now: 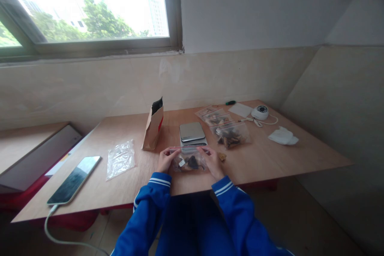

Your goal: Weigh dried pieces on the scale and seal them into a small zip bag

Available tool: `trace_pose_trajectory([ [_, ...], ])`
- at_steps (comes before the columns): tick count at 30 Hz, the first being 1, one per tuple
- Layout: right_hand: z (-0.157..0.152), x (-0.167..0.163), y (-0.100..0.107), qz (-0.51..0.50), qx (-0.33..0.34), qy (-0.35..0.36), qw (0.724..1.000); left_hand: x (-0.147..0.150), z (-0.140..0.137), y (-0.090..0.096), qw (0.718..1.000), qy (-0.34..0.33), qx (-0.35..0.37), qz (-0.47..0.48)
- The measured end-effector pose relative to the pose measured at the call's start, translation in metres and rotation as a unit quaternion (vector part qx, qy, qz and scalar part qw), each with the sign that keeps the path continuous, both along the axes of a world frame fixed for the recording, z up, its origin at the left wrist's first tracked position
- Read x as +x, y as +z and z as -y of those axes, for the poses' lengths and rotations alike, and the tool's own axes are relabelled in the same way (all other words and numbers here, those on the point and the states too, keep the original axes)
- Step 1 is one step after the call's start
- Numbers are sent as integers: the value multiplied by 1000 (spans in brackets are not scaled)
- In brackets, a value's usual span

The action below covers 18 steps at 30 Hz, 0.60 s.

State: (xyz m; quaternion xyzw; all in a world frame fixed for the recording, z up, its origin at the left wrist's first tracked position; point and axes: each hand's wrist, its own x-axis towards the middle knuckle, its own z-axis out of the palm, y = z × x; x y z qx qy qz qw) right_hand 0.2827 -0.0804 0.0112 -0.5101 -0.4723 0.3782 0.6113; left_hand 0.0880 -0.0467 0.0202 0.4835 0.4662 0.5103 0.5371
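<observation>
Wide wooden tabletop (270, 160) under both hands, running off left and right. Off to the left of the hands, a dark phone (75, 179) lying flat with a white cable off its near end. Between phone and hands, an empty clear bag (120, 159), crinkled, flat on the wood. Just beyond the left hand, a brown paper pouch (153, 127) standing upright, top open. Straight ahead of the hands, a small kitchen scale (192, 133) with a steel plate, nearly touching the bag being held. Beyond and right of the right hand, a row of filled bags (226, 128), overlapping. Farther right, a crumpled white tissue (283, 136); behind it a round white device (260, 112) with its cord.

Between the hands, a small zip bag (189, 161) of dark bits, resting on the tabletop. Left hand (165, 160) closed on the bag's left end, fingers pinching the top edge. Right hand (213, 161) likewise clamped on the right end. Just past the right hand, one loose brown crumb (222, 156).
</observation>
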Motion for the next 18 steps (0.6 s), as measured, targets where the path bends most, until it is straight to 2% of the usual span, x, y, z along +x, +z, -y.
trace_pose_trajectory([
  [4,1,-1,5,-43,-20,23,999,1,0,-3,999,-15,-9,29],
  [9,3,-3,9,-99,-43,90,990,1,1,-5,998,-27,-27,48],
  [11,2,-4,8,-80,-33,104,991,2,2,-3,999,-35,-17,34],
  [18,0,-7,5,-20,-24,79,996,4,4,4,999,-38,-20,2],
])
